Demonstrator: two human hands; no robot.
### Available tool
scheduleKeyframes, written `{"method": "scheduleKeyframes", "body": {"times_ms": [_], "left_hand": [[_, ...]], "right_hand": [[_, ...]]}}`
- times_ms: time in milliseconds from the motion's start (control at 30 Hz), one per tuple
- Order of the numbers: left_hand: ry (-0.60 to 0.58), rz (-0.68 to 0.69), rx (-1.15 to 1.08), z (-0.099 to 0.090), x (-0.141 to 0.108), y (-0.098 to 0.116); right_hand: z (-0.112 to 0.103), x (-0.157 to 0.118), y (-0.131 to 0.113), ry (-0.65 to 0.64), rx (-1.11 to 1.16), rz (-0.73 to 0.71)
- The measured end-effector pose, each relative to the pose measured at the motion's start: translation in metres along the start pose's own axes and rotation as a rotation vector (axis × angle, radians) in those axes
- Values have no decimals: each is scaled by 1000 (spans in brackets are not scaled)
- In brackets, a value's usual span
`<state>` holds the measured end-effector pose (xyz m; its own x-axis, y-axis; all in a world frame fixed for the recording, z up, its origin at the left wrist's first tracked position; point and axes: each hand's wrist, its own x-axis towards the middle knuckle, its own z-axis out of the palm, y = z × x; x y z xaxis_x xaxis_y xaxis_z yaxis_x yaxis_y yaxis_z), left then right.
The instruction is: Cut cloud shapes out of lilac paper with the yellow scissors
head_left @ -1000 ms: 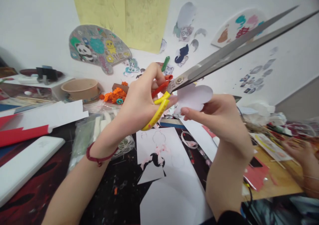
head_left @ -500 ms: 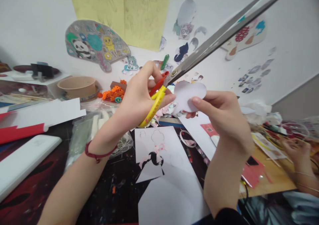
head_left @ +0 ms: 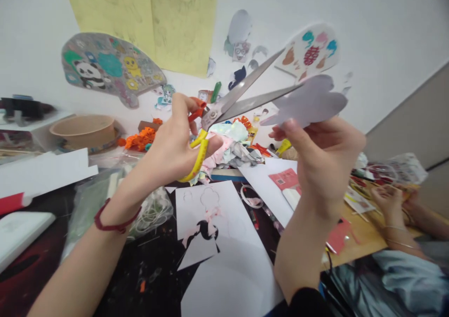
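My left hand [head_left: 182, 144] grips scissors [head_left: 213, 113] by their red and yellow handles, thumb and fingers through the loops. The two long blades are spread apart and point up to the right. My right hand [head_left: 315, 158] pinches a white paper cutout [head_left: 312, 103] with a rounded, lobed edge. One blade tip lies at the cutout's upper left edge; whether it touches cannot be told. Below the hands, a white sheet [head_left: 235, 242] with pencil outlines and pink and black paper pieces lies on the dark table.
A plastic bag [head_left: 87, 205] of cords and a white box-like object [head_left: 24, 233] lie at left. Behind are a round tan container [head_left: 84, 132], orange pieces [head_left: 142, 139] and crumpled paper [head_left: 238, 144]. At right, another person's hands [head_left: 389, 202] are over a wooden surface.
The scissor blades have opened wide and swung lower. My right hand has raised the cutout, turned it and moved it right, away from my left hand. The camera view has shifted to the right.
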<state>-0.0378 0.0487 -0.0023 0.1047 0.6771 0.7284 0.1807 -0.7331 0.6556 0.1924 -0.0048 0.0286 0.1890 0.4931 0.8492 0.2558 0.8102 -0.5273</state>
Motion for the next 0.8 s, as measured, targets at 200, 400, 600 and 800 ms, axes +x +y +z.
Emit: {"method": "scheduleKeyframes", "body": {"times_ms": [200, 400, 600, 800], "left_hand": [[-197, 12, 361, -9, 3, 10], [-248, -14, 492, -9, 0, 22], [-310, 19, 592, -4, 1, 22], [-318, -30, 502, -6, 4, 22]], "right_hand": [[-6, -1, -9, 86, -31, -77], [-5, -1, -1, 60, 85, -42], [-2, 0, 5, -18, 104, 41], [-1, -1, 6, -46, 146, 68]]}}
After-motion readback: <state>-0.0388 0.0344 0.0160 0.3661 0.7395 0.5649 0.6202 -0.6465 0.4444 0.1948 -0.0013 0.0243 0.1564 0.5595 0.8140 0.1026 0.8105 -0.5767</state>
